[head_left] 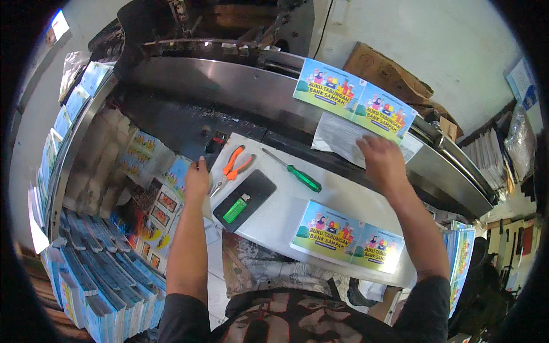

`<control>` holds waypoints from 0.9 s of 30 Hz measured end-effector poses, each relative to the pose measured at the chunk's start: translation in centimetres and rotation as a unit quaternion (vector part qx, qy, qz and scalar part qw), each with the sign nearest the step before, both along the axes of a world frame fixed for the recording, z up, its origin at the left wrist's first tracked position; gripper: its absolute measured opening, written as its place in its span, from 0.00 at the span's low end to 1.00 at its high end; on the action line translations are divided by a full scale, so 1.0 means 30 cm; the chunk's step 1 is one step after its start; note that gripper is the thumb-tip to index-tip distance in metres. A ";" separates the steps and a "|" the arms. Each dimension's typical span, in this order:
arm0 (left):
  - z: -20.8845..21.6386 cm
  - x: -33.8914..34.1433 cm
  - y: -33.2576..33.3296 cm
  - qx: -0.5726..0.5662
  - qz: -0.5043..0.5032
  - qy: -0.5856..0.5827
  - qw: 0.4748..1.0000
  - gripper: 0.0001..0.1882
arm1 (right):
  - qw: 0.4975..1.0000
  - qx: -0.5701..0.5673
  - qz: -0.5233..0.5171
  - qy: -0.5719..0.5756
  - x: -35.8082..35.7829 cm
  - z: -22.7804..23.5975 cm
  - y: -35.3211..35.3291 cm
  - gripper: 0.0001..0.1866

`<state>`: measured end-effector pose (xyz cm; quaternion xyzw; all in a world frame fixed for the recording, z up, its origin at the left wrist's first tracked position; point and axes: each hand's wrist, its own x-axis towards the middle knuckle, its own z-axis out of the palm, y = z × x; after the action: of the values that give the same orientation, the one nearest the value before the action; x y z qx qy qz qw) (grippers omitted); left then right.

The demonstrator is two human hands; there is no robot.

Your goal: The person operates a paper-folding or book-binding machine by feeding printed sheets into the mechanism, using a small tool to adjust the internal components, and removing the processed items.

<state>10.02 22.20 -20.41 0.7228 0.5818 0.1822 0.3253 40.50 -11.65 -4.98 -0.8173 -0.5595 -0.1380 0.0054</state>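
My right hand (pixel 382 163) reaches over the metal ledge, its fingers curled down at a grey-white sheet (pixel 337 136). Just beyond it, a stack of colourful printed booklets (pixel 329 84) lies on the ledge; whether the fingers grip anything is hidden. My left hand (pixel 197 178) is beside the white board's left edge, fingers drawn together, with nothing nameable visible in them. Orange-handled pliers (pixel 231 166) lie right next to it. On the board (pixel 274 220) are a green-handled screwdriver (pixel 303 178), a dark phone-like slab (pixel 260 194) with a green lighter (pixel 236 209) on top, and another booklet stack (pixel 329 234).
Many blue booklets (pixel 108 286) stand in rows at the lower left, with more along a curved metal rail (pixel 66 188). A dark machine (pixel 229 23) rises behind the ledge. Cardboard (pixel 383 71) leans on the wall. More booklets (pixel 460 263) stand at the right.
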 end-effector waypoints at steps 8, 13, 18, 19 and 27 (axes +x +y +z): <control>-0.063 0.013 0.056 -0.027 -0.103 0.094 0.990 0.29 | 0.969 -0.129 -0.060 0.203 -0.465 -0.048 -0.434 0.33; -0.125 -0.028 0.107 -0.072 -0.072 0.124 0.987 0.27 | 0.972 -0.121 -0.032 0.200 -0.536 -0.107 -0.484 0.35; 0.023 0.024 0.003 -0.069 -0.036 0.074 0.994 0.26 | 0.968 -0.079 -0.030 0.235 -0.490 -0.144 -0.484 0.37; 0.021 0.025 0.006 -0.060 -0.043 0.091 0.993 0.26 | 0.965 -0.079 -0.025 0.247 -0.476 -0.129 -0.481 0.37; 0.060 0.021 -0.040 -0.055 -0.005 0.064 0.996 0.25 | 0.961 -0.105 -0.020 0.255 -0.449 -0.110 -0.481 0.36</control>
<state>10.64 21.00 -18.62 0.7171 0.6068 0.1012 0.3275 27.02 -26.07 -8.28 -0.8321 -0.5347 0.1349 0.0592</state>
